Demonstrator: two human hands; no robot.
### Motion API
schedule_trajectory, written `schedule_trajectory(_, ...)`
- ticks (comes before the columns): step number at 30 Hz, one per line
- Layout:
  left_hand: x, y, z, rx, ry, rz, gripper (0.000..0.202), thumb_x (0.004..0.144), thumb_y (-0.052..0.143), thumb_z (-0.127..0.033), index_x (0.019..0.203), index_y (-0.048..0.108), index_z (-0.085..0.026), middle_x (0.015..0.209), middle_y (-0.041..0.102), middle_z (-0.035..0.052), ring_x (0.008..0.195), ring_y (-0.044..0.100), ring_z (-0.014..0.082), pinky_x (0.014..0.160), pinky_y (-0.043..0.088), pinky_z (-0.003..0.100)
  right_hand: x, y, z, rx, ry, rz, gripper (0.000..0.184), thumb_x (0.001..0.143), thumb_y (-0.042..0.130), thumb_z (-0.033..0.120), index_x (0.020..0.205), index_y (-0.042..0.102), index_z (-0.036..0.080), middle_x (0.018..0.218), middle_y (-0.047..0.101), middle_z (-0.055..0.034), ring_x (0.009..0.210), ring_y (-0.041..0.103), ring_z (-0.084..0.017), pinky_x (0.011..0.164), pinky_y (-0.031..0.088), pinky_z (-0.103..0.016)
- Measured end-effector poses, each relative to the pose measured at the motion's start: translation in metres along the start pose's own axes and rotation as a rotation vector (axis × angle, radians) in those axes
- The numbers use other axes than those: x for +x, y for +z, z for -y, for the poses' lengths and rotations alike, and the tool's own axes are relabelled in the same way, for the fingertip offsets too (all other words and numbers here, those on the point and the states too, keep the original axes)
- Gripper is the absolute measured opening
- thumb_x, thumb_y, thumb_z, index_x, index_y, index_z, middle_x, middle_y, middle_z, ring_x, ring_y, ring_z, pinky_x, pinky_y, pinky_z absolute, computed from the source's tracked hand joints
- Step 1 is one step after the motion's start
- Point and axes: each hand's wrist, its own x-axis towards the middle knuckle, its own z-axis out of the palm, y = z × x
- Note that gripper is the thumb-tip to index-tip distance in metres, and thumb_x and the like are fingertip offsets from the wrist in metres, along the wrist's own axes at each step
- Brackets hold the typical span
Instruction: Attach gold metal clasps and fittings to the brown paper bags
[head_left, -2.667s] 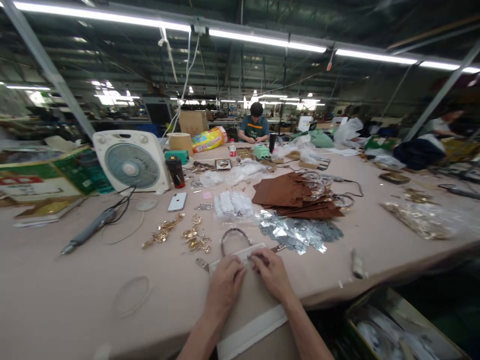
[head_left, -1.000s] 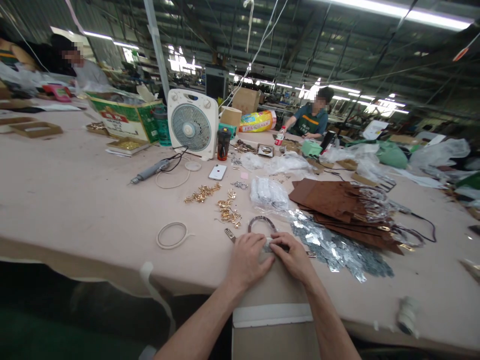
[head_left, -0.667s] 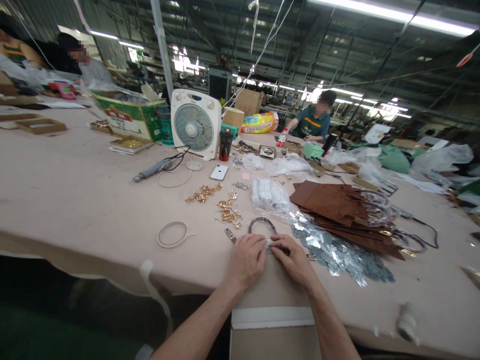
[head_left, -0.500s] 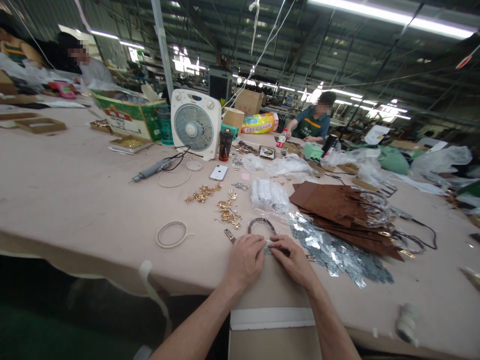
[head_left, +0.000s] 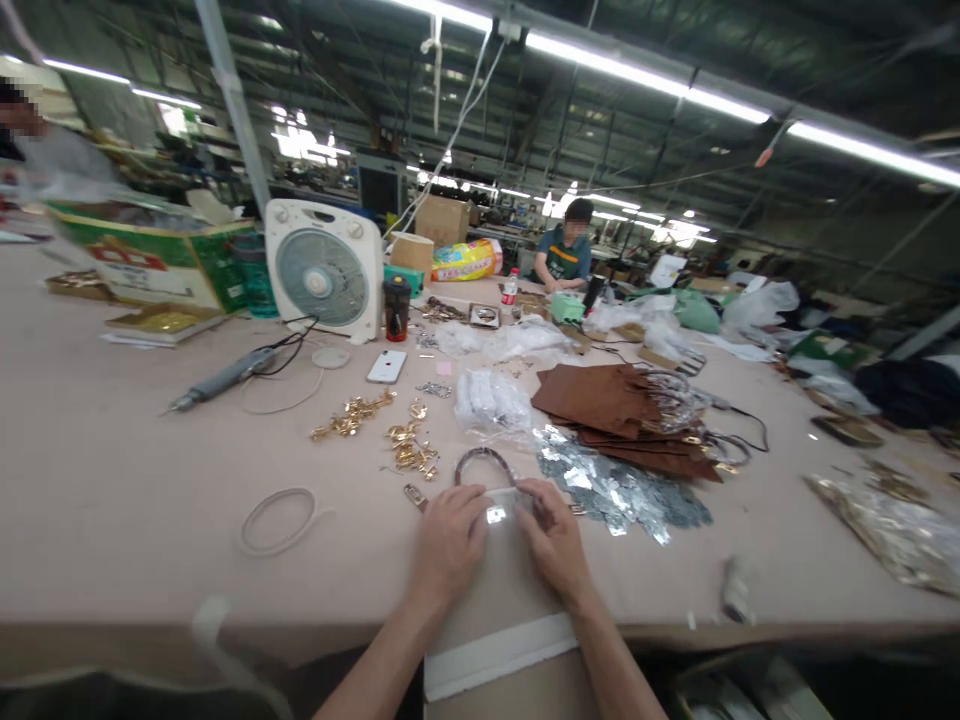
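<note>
My left hand [head_left: 448,541] and my right hand [head_left: 553,540] rest side by side on a beige flat piece [head_left: 501,610] that hangs over the table's front edge. Their fingertips press together on its top edge, around a small shiny metal part [head_left: 496,515]. A curved dark handle [head_left: 482,458] with metal end tabs arches just beyond the fingers. Both hands have curled, pinching fingers.
Gold fittings [head_left: 382,435], silver plates [head_left: 615,487], a stack of brown pieces [head_left: 615,405], a phone [head_left: 387,366], a white fan [head_left: 325,269], an electric screwdriver [head_left: 217,378] and a loose ring [head_left: 280,520] lie on the table. A seated person [head_left: 565,254] works at the far end.
The view has swung: first left, then back right. My hands have stayed on the beige piece's top edge, and a shiny metal part now shows between the fingertips.
</note>
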Motion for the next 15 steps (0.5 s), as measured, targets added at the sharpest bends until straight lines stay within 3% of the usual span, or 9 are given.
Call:
schedule_trajectory(3, 0.001, 0.006, 0.008, -0.001, 0.042, -0.019, 0.028, 0.101, 0.053, -0.020, 0.120, 0.071, -0.028, 0.128, 0.072, 0.0028, 0.119, 0.064, 0.0271, 0.104, 0.050, 0.049, -0.019, -0.011, -0.003, -0.020, 0.007, -0.251, 0.022, 0.100, 0.058, 0.036, 0.118, 0.068, 0.029, 0.123, 0.069, -0.0081, 0.122, 0.061, -0.026, 0.111, 0.046, -0.046)
schedule_trajectory(5, 0.002, 0.011, 0.013, 0.002, 0.055, -0.026, 0.028, 0.103, 0.050, -0.024, 0.123, 0.069, -0.028, 0.129, 0.072, 0.0031, 0.120, 0.064, 0.0280, 0.104, 0.050, 0.050, -0.025, -0.032, -0.009, -0.096, 0.010, -0.372, 0.025, 0.101, 0.055, 0.037, 0.121, 0.066, 0.028, 0.125, 0.068, -0.0092, 0.123, 0.060, -0.027, 0.111, 0.046, -0.048)
schedule_trajectory(7, 0.003, 0.013, 0.016, 0.009, 0.058, -0.035, 0.029, 0.104, 0.048, -0.026, 0.125, 0.068, -0.027, 0.129, 0.072, 0.0035, 0.120, 0.064, 0.0286, 0.103, 0.050, 0.051, -0.029, -0.068, -0.019, -0.227, 0.030, -0.504, 0.031, 0.100, 0.055, 0.041, 0.125, 0.064, 0.027, 0.130, 0.065, -0.0110, 0.124, 0.058, -0.028, 0.111, 0.044, -0.051)
schedule_trajectory(11, 0.001, 0.012, 0.012, 0.028, 0.037, -0.027, 0.030, 0.104, 0.046, -0.025, 0.127, 0.066, -0.025, 0.128, 0.072, 0.0058, 0.120, 0.065, 0.0289, 0.103, 0.051, 0.052, -0.041, -0.159, -0.055, -0.606, 0.156, -0.782, 0.055, 0.093, 0.055, 0.057, 0.129, 0.063, 0.016, 0.132, 0.061, -0.0189, 0.128, 0.051, -0.034, 0.113, 0.038, -0.055)
schedule_trajectory(13, 0.000, 0.009, 0.008, 0.038, 0.021, -0.019, 0.031, 0.103, 0.047, -0.024, 0.128, 0.064, -0.024, 0.128, 0.071, 0.0073, 0.120, 0.064, 0.0288, 0.104, 0.051, 0.052, -0.052, -0.198, -0.080, -0.805, 0.285, -0.789, 0.074, 0.086, 0.055, 0.066, 0.133, 0.061, 0.009, 0.134, 0.058, -0.0260, 0.133, 0.045, -0.041, 0.115, 0.033, -0.058)
schedule_trajectory(15, -0.001, 0.005, 0.004, 0.049, 0.028, -0.034, 0.033, 0.101, 0.050, -0.022, 0.132, 0.062, -0.022, 0.130, 0.070, 0.0092, 0.123, 0.062, 0.0293, 0.106, 0.051, 0.052, -0.065, -0.225, -0.103, -0.931, 0.457, -0.695, 0.093, 0.076, 0.058, 0.074, 0.136, 0.059, 0.003, 0.133, 0.058, -0.0312, 0.133, 0.045, -0.048, 0.112, 0.035, -0.063)
